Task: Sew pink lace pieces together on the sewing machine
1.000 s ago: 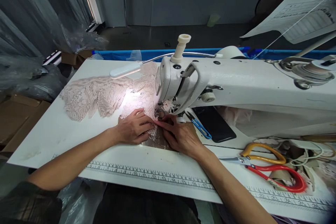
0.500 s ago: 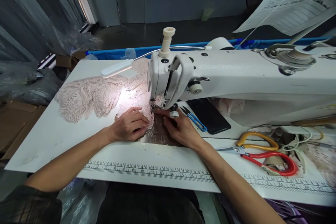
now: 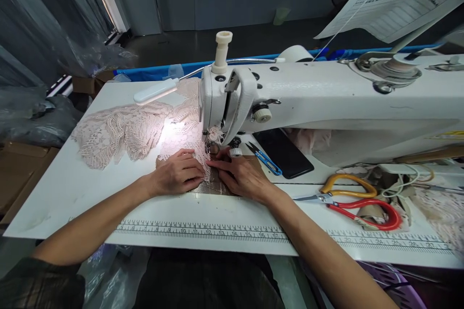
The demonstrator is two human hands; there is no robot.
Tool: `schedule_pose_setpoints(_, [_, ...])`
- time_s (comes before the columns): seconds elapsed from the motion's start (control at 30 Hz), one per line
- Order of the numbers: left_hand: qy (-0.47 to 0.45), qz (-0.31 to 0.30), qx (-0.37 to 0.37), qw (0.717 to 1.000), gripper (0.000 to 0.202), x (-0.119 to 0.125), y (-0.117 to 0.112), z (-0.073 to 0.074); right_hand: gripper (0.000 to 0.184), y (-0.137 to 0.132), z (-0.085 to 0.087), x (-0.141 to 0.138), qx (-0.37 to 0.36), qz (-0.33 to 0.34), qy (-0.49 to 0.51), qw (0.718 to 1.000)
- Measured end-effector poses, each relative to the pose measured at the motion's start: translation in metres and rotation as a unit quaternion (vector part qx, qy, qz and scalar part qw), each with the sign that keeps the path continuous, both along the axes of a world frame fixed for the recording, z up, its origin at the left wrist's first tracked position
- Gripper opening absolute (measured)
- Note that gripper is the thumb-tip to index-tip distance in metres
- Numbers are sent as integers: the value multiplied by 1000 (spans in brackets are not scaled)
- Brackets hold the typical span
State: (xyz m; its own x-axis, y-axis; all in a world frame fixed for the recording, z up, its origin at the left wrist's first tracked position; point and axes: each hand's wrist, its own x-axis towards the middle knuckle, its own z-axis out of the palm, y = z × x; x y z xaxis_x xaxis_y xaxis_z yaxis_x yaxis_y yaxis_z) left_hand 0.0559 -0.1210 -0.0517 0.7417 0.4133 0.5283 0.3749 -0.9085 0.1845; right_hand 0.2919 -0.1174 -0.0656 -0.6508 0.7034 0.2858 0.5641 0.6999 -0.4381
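Pale pink lace fabric [image 3: 183,137] runs under the needle area of a white sewing machine [image 3: 213,96], lit brightly by a small lamp. My left hand [image 3: 177,171] lies on the near part of the lace, fingers flat and lightly bent, left of the presser foot [image 3: 212,147]. On the other side, my right hand [image 3: 242,174] rests over a brown plate [image 3: 217,187], fingers stretched leftward. One fingertip touches the lace edge just in front of the foot; its other fingertips are partly hidden behind the machine's knob. A ruffled lace bunch [image 3: 119,130] spreads on the left.
Blue thread snips [image 3: 266,160] and a black phone [image 3: 286,153] lie right of my right hand. Farther right are scissors with orange and red handles [image 3: 348,203] beside fabric scraps [image 3: 435,212]. A printed ruler [image 3: 203,233] follows the table's front edge.
My right hand has drawn back from beside the needle, and a fingertip has come to the lace edge. My left hand stays on the lace. The view has shifted slightly.
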Motion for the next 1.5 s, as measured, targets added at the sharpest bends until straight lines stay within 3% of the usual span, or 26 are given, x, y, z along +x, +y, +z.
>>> schedule_pose_setpoints(0.3, [52, 44, 97, 993, 12, 3, -10, 7, 38, 1, 0, 2, -17, 17, 7, 1000])
schedule_pose_setpoints(0.6, [63, 25, 159, 985, 16, 5, -10, 4, 37, 1, 2, 3, -12, 39, 7, 999])
schedule_pose_setpoints(0.8, [92, 18, 86, 992, 14, 4, -15, 9, 34, -1, 7, 3, -2, 64, 10, 998])
schedule_pose_setpoints(0.93, [62, 33, 53, 996, 14, 5, -18, 10, 33, -2, 6, 3, -13, 54, 3, 998])
schedule_pose_setpoints(1.23, [34, -12, 54, 998, 11, 6, -1, 3, 37, -1, 0, 2, 10, 20, -21, 1000])
schedule_pose_setpoints(1.5, [50, 7, 81, 995, 14, 5, 7, 1, 41, -1, 1, -4, 89, -13, -73, 993])
